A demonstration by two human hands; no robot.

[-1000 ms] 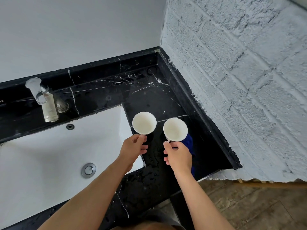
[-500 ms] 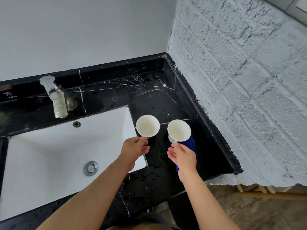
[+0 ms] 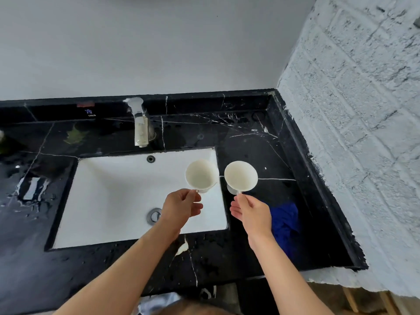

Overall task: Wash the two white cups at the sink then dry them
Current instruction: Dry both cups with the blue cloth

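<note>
The 2 white cups are both being held up by their handles, mouths facing the head camera. In this 1 view, the left cup (image 3: 201,174) is hanging over the right end of the white sink (image 3: 109,196), while the right cup (image 3: 241,176) is sitting over the black counter (image 3: 261,144), just beside the basin's edge. The left hand (image 3: 180,209) is pinching its cup's handle between thumb and curled fingers; the right hand (image 3: 253,211) is doing the same, its other fingers loosely fanned below. Each cup is lying directly ahead of its own fingertips, away from the body. The faucet (image 3: 139,123) is standing ahead and to the left of both cups, with no water visibly running. Judging from this, the left hand is nearer the spout, so its cup is likely reaching the stream first, travelling left and forward. A blue cloth (image 3: 284,221) is lying on the counter just beside the right wrist, probably waiting for drying.
</note>
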